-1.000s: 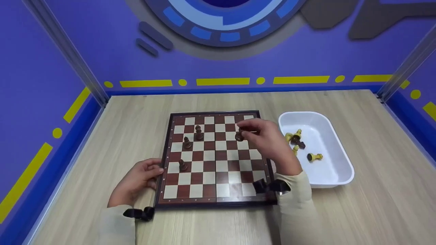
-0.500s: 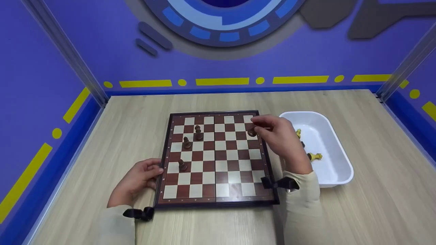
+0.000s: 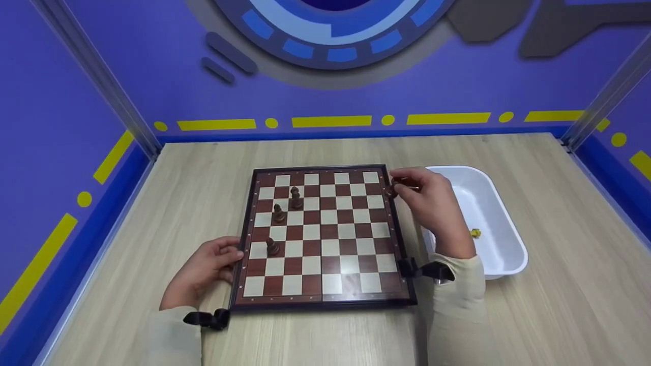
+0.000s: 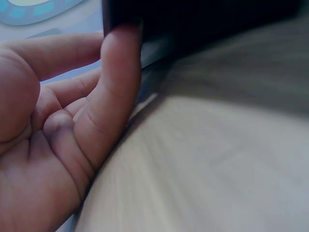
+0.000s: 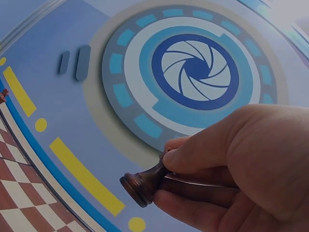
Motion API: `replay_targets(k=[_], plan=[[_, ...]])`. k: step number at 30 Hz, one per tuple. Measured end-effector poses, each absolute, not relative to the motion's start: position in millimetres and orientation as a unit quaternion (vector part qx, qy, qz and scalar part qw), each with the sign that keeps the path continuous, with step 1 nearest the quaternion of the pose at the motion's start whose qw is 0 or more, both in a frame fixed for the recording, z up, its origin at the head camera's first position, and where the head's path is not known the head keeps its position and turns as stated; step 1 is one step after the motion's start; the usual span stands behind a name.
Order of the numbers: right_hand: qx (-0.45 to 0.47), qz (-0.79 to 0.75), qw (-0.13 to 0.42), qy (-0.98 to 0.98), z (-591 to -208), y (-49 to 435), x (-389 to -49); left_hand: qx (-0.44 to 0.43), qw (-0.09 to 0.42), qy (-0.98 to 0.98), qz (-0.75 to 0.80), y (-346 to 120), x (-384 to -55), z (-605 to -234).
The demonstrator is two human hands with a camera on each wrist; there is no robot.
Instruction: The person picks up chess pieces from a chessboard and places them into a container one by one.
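Dark chess piece [image 5: 145, 182], its top mostly covered, is pinched between thumb and fingers of the right hand [image 3: 435, 203], base jutting out, by the chessboard [image 3: 330, 232]'s right edge. Three dark pieces [image 3: 278, 215] stand on it; one yellow piece [image 3: 475, 233] (partly hidden) shows in one white tray [image 3: 483, 201]. The left hand [image 3: 206, 264] touches the chessboard; whether it grips, I cannot tell.
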State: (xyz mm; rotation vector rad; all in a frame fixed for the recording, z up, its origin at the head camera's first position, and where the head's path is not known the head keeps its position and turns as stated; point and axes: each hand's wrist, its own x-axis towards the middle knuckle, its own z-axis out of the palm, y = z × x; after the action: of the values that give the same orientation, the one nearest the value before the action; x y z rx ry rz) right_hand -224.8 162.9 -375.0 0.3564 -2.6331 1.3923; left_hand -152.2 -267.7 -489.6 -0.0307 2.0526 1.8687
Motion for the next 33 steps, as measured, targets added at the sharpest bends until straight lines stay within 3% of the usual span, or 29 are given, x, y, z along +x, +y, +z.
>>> replay_targets(k=[33], plan=[[0.010, 0.458, 0.105, -0.883, -379.8, 187.4, -227.7, -0.022, 0.179, 0.729, 0.660, -267.5, -153.4, -491.5]])
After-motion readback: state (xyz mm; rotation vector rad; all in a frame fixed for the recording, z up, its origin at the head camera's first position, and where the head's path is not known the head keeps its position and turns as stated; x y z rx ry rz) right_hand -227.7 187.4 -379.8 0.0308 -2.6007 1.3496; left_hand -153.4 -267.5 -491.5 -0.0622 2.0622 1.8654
